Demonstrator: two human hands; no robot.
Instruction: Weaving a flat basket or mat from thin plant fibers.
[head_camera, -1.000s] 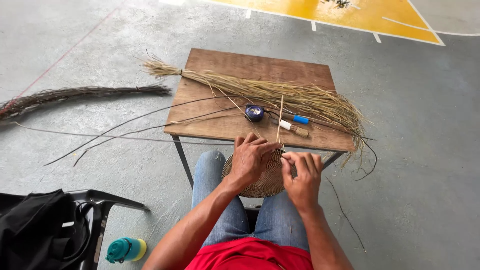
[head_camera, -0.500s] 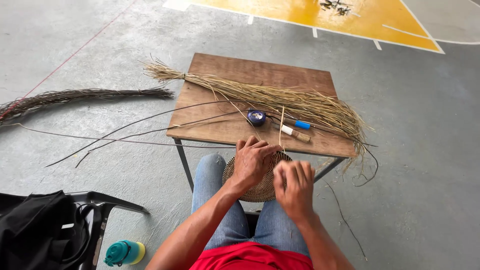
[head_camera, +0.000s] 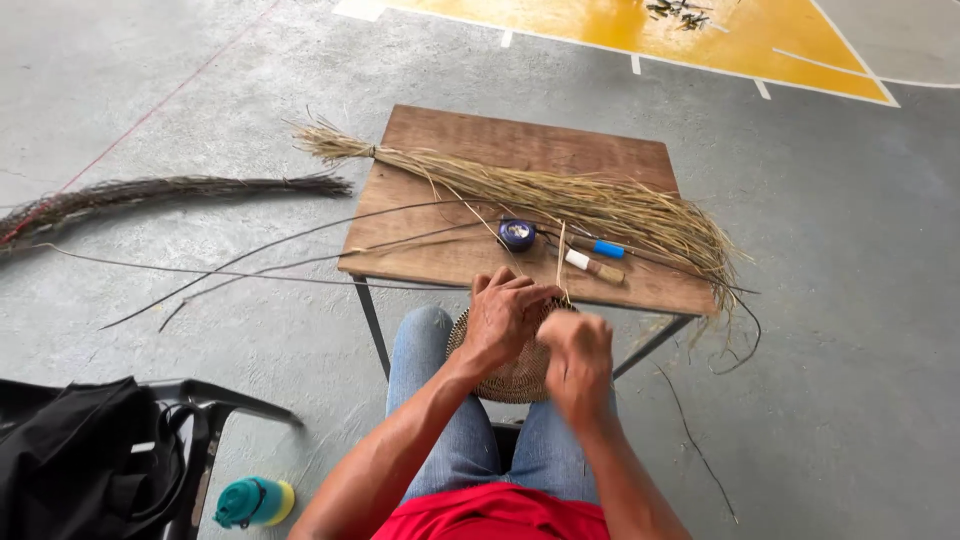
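Concrete floor; both hands (head_camera: 540, 335) grip woven basket (head_camera: 505, 375) on lap.

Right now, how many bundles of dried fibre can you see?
2: a pale straw bundle lying across the wooden table, and a darker bundle on the floor to its left. Others may lie out of view.

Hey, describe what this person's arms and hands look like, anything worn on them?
Both forearms are bare, with no sleeves reaching them. The left hand and right hand wear no gloves, and no watch, ring or wristband shows from this angle. The only clothing in view is a red top at the bottom edge and blue jeans on the legs.
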